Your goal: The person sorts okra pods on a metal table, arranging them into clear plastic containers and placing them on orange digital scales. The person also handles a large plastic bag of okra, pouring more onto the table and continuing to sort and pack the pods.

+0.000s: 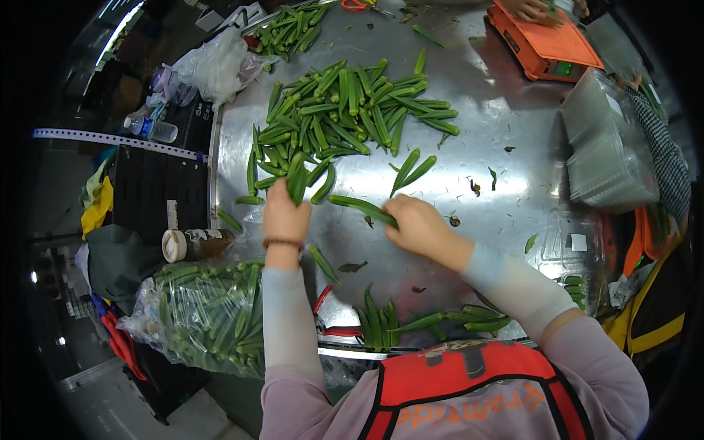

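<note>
My left hand [287, 215] is closed around a few okra pods [297, 179] at the near edge of a large okra heap [341, 110]. In my right hand [415, 223] is one long okra pod [360, 206], its stem end pointing left. Just beyond that hand, two loose pods [410, 169] lie in a V on the steel table [511, 165]. Closer to my body, several pods lie side by side [379, 324], and more pods [476, 318] lie to their right. A single pod [323, 265] rests between my forearms.
A clear bag of okra [212, 313] and a lidded jar [195, 245] stand at left. Plastic bags [214, 63] and another okra pile [291, 30] lie farther off. Orange scales [544, 41], with another person's hands [531, 10], and stacked clear trays [610, 148] are at right. Scissors [366, 5] lie at the far edge.
</note>
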Motion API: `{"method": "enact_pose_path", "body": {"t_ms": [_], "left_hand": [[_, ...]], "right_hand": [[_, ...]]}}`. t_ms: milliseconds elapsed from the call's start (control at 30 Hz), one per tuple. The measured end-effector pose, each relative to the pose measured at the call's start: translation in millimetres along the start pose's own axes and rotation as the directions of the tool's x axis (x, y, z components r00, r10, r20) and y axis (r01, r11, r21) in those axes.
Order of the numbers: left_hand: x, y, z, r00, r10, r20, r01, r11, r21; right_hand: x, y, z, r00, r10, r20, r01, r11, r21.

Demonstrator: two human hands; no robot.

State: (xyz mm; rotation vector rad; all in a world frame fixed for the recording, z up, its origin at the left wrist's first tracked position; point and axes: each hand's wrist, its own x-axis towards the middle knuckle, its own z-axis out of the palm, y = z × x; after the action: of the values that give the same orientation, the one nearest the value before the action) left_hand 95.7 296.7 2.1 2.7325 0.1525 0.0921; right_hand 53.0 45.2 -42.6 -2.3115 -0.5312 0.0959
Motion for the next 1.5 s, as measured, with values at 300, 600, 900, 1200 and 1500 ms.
{"method": "enact_pose_path", "body": {"t_ms": [300,600,900,1200,1500], "left_hand": [[51.1,13.0,53.1,0.987,-0.07,0.148,0.039,0.978,0.203],[11.2,18.8,44.9,0.989,-0.009,0.149,-0.002,0.997,0.072],[-24.8,15.7,58.3,0.975,0.221,-0.015,-0.22,0.973,0.076],[-7.5,30.6,57.7,0.948,0.24,0.209,-0.306,0.87,0.387],[-27.3,39.4,66.9,0.977,0.123,0.175,-0.18,0.915,0.362]], "right_hand": [[60.4,-5.7,49.2,0.986,-0.162,0.036,0.165,0.919,-0.357],[14.4,32.9,-23.2,0.987,0.066,-0.149,-0.086,0.987,-0.133],[45.0,81.7,-54.3,0.908,-0.385,0.165,0.411,0.742,-0.529],[21.6,61.4,-54.0,0.973,-0.013,0.229,0.126,0.863,-0.489],[-59.4,71.2,-77.8,0.828,0.383,0.409,-0.44,-0.006,0.898]]}}
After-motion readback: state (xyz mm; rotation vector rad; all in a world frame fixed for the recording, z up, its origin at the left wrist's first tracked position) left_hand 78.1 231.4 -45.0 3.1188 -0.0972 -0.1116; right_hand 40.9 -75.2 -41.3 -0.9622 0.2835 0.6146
